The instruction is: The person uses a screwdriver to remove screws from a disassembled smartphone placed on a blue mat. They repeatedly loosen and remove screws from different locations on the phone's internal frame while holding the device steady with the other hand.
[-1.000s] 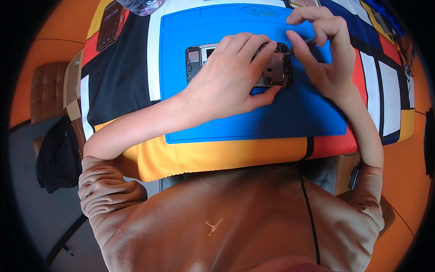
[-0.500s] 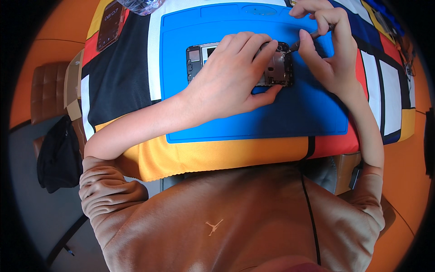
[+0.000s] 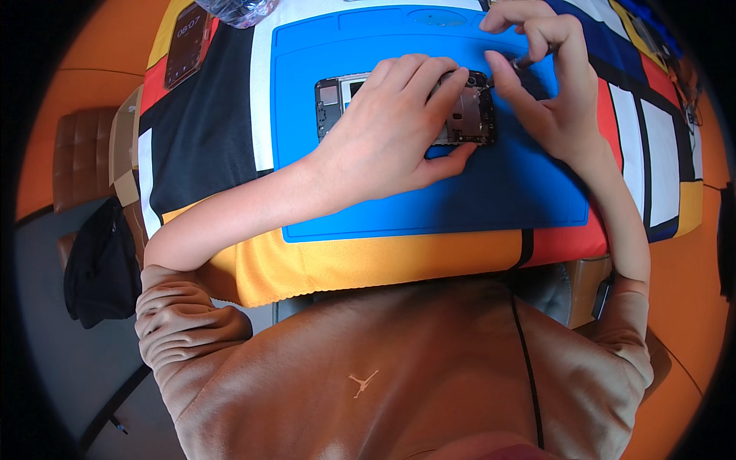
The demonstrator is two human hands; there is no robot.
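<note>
An opened smartphone [image 3: 330, 115], its dark frame and metal inner plate exposed, lies flat on a blue work mat [image 3: 360, 218]. My left hand [image 3: 391, 126] lies across its middle, fingers at the far edge and thumb along the near edge, gripping it. Much of the phone is hidden under that hand. Above the mat, just right of the phone, my right hand [image 3: 556, 92] pinches a slim dark screwdriver [image 3: 524, 61]. Its lower end is blurred near the phone's right end, and I cannot tell whether it touches.
A second phone [image 3: 188, 46] with a lit screen lies at the far left of the patterned tablecloth [image 3: 207, 138]. Beside it stands a clear plastic bottle [image 3: 238, 9]. Cables [image 3: 682, 84] lie at the far right. A dark bag [image 3: 101, 261] is left of the table.
My right thumb and fingers have shifted slightly left with the screwdriver, which now shows less of its length. My left hand and the opened phone have stayed in place.
</note>
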